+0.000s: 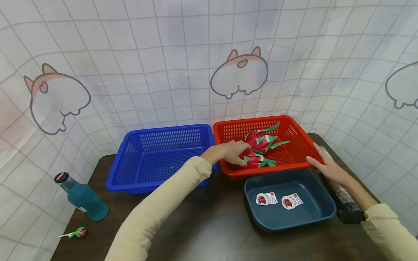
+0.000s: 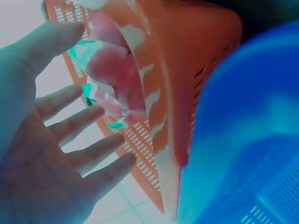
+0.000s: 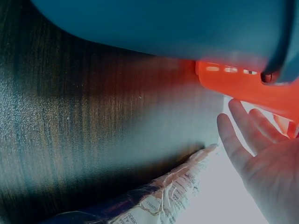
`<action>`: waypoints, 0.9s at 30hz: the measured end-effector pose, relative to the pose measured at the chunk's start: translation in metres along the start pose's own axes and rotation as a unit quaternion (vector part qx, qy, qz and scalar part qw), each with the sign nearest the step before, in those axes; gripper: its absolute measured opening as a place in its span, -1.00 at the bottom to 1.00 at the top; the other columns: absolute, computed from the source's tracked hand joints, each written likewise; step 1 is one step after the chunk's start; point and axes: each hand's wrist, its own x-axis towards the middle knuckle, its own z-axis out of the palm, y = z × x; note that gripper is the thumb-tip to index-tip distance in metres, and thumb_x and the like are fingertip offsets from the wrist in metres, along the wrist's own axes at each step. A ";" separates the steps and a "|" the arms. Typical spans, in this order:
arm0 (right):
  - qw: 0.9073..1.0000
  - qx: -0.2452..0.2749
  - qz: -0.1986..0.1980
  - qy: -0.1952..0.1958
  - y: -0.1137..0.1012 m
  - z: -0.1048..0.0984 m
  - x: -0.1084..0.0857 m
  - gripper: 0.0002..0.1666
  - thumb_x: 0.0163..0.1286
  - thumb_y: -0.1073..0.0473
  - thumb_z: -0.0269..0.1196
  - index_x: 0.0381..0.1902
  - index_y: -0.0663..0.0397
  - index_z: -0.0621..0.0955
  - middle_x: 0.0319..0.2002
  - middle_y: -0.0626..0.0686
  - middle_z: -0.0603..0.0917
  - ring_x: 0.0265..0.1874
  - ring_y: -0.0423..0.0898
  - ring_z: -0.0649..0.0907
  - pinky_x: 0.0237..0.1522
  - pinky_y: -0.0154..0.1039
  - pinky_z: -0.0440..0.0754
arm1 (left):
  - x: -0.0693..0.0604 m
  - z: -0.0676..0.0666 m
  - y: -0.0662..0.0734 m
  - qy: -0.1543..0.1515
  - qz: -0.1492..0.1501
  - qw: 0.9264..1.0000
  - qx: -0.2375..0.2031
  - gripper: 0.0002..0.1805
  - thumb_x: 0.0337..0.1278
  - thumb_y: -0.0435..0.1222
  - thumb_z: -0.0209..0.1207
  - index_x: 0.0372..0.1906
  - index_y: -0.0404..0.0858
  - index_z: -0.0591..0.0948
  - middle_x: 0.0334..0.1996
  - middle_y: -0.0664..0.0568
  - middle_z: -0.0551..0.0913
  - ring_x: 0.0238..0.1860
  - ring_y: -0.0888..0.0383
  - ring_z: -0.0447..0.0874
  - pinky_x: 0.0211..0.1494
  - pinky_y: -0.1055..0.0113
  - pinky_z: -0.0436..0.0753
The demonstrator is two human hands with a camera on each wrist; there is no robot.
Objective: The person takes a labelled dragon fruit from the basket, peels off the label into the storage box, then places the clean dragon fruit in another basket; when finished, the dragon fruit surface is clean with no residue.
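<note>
Red dragon fruits [image 1: 255,159] with green-tipped scales lie in the left half of a red basket [image 1: 294,134]. Over the basket's left side reaches my left hand [image 1: 233,152], its fingers at the front fruit; contact cannot be made out in the head view. The left wrist view has that hand's fingers [image 2: 77,123] spread and fairly straight beside the fruit [image 2: 117,70]. At the red basket's right front corner is my right hand [image 1: 328,166], thumb by the rim. Its fingers [image 3: 247,126] look extended along the basket's outside in the right wrist view.
A blue basket [image 1: 169,166] stands left of the red one. In front of the red basket, a dark blue tray [image 1: 313,214] holds two dragon fruit stickers [image 1: 292,201]. A teal bottle [image 1: 86,199] and a lollipop [image 1: 78,232] are far left. Crinkled packaging [image 3: 163,196] lies at right.
</note>
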 end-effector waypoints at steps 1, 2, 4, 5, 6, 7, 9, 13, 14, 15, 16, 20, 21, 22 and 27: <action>1.000 -0.002 0.001 0.000 0.000 0.000 0.000 -0.06 0.56 0.00 -0.06 0.52 0.09 -0.40 0.41 0.52 0.01 0.16 0.40 0.37 -0.14 0.04 0.71 | -0.003 -0.001 0.000 0.006 0.000 1.000 0.003 -0.25 0.27 -0.02 0.15 0.48 -0.10 0.17 0.43 -0.01 0.27 0.39 0.02 0.28 0.44 0.14 0.38; 1.000 -0.004 0.001 0.000 -0.001 0.000 0.000 -0.06 0.56 0.00 -0.06 0.52 0.09 -0.40 0.42 0.52 0.00 0.17 0.41 0.37 -0.14 0.04 0.71 | -0.006 -0.001 0.000 0.014 0.000 1.000 0.006 -0.24 0.27 0.00 0.14 0.49 -0.10 0.17 0.45 -0.01 0.25 0.41 0.00 0.26 0.45 0.12 0.36; 1.000 -0.010 0.004 0.001 -0.001 0.000 0.001 -0.06 0.56 -0.01 -0.06 0.52 0.09 -0.40 0.42 0.52 0.00 0.18 0.43 0.36 -0.13 0.05 0.70 | -0.011 0.000 0.001 0.027 -0.006 1.000 0.012 -0.24 0.29 0.04 0.10 0.49 -0.10 0.16 0.48 0.00 0.21 0.44 -0.03 0.22 0.48 0.10 0.31; 1.000 -0.013 0.005 0.000 -0.001 0.000 0.001 -0.06 0.56 -0.01 -0.06 0.52 0.09 -0.40 0.42 0.53 -0.01 0.18 0.43 0.36 -0.13 0.07 0.70 | -0.014 0.001 0.000 0.035 -0.009 0.999 0.016 -0.25 0.30 0.06 0.08 0.49 -0.10 0.17 0.48 0.00 0.21 0.45 -0.03 0.21 0.49 0.10 0.29; 1.000 -0.017 0.006 -0.001 -0.001 0.000 0.001 -0.05 0.56 -0.01 -0.06 0.52 0.09 -0.40 0.43 0.53 -0.02 0.18 0.44 0.35 -0.12 0.10 0.69 | -0.016 0.002 0.000 0.043 -0.015 0.999 0.016 -0.26 0.31 0.07 0.06 0.49 -0.10 0.18 0.49 0.01 0.21 0.46 -0.03 0.20 0.50 0.09 0.27; 1.000 -0.021 0.007 -0.002 -0.001 0.000 0.002 -0.05 0.56 -0.02 -0.06 0.52 0.09 -0.40 0.43 0.53 -0.03 0.19 0.45 0.35 -0.10 0.14 0.68 | -0.019 0.003 0.000 0.053 -0.020 0.998 0.017 -0.27 0.32 0.08 0.04 0.49 -0.10 0.19 0.48 0.00 0.22 0.46 -0.03 0.20 0.51 0.07 0.25; 0.999 -0.039 0.010 -0.006 -0.002 -0.001 0.002 -0.04 0.55 -0.04 -0.06 0.52 0.09 -0.40 0.44 0.52 -0.03 0.21 0.46 0.32 -0.04 0.25 0.62 | -0.023 0.006 0.000 0.075 -0.032 0.997 0.018 -0.29 0.34 0.09 0.01 0.48 -0.11 0.22 0.48 0.00 0.23 0.47 -0.04 0.20 0.52 0.04 0.22; 0.996 -0.093 -0.001 -0.013 -0.006 -0.007 0.004 -0.03 0.52 -0.06 -0.01 0.53 0.18 -0.32 0.41 0.51 0.10 0.21 0.45 0.33 0.06 0.44 0.43 | -0.034 0.013 -0.002 0.117 -0.047 0.992 0.023 -0.34 0.38 0.10 -0.06 0.46 -0.07 0.24 0.50 -0.03 0.19 0.50 -0.11 0.14 0.51 -0.11 0.17; 0.994 -0.111 -0.006 -0.010 -0.008 -0.008 0.004 -0.02 0.51 -0.06 0.01 0.53 0.22 -0.28 0.38 0.51 0.15 0.21 0.44 0.33 0.07 0.46 0.40 | -0.036 0.015 -0.002 0.125 -0.050 0.991 0.024 -0.35 0.39 0.10 -0.07 0.46 -0.06 0.24 0.51 -0.04 0.16 0.51 -0.13 0.11 0.51 -0.15 0.15; 0.992 -0.128 -0.011 -0.005 -0.010 -0.010 0.004 -0.01 0.49 -0.06 0.04 0.53 0.25 -0.25 0.34 0.50 0.21 0.18 0.43 0.34 0.05 0.46 0.40 | -0.039 0.016 -0.003 0.131 -0.052 0.990 0.026 -0.36 0.39 0.10 -0.08 0.47 -0.04 0.23 0.52 -0.04 0.14 0.52 -0.14 0.08 0.50 -0.18 0.13; 0.989 -0.143 -0.020 0.003 -0.013 -0.012 0.005 0.00 0.46 -0.05 0.08 0.52 0.29 -0.21 0.29 0.51 0.25 0.14 0.41 0.35 0.02 0.44 0.44 | -0.042 0.018 -0.003 0.135 -0.055 0.989 0.027 -0.36 0.40 0.10 -0.09 0.47 -0.02 0.22 0.53 -0.04 0.11 0.53 -0.16 0.04 0.50 -0.21 0.11; 0.974 -0.203 -0.069 0.069 -0.027 -0.014 0.004 0.00 0.35 0.03 0.24 0.49 0.35 -0.02 0.18 0.52 0.31 0.02 0.37 0.37 -0.14 0.37 0.55 | -0.054 0.024 -0.005 0.144 -0.078 0.986 0.016 -0.35 0.41 0.14 -0.17 0.50 0.03 0.16 0.56 0.00 0.01 0.56 -0.16 -0.06 0.51 -0.24 0.03; 0.970 -0.211 -0.084 0.086 -0.033 -0.013 0.003 -0.01 0.32 0.06 0.26 0.49 0.34 0.01 0.17 0.52 0.31 0.00 0.36 0.37 -0.19 0.36 0.57 | -0.057 0.025 -0.006 0.146 -0.087 0.985 0.013 -0.34 0.41 0.16 -0.20 0.51 0.04 0.14 0.57 0.01 0.00 0.56 -0.16 -0.08 0.51 -0.24 0.01; 0.965 -0.221 -0.096 0.102 -0.039 -0.012 0.003 -0.02 0.30 0.07 0.28 0.48 0.31 0.05 0.19 0.52 0.31 0.00 0.36 0.38 -0.20 0.36 0.58 | -0.060 0.026 -0.006 0.148 -0.096 0.984 0.009 -0.33 0.41 0.18 -0.23 0.51 0.05 0.13 0.57 0.01 -0.02 0.56 -0.17 -0.10 0.52 -0.25 0.00; 0.943 -0.278 -0.126 0.134 -0.075 0.002 0.002 -0.07 0.27 0.00 0.30 0.46 0.22 0.18 0.26 0.43 0.35 0.09 0.36 0.39 -0.05 0.40 0.51 | -0.075 0.031 -0.010 0.170 -0.140 0.975 0.017 -0.26 0.36 0.27 -0.29 0.54 0.08 0.05 0.59 0.01 -0.14 0.57 -0.22 -0.19 0.50 -0.30 -0.10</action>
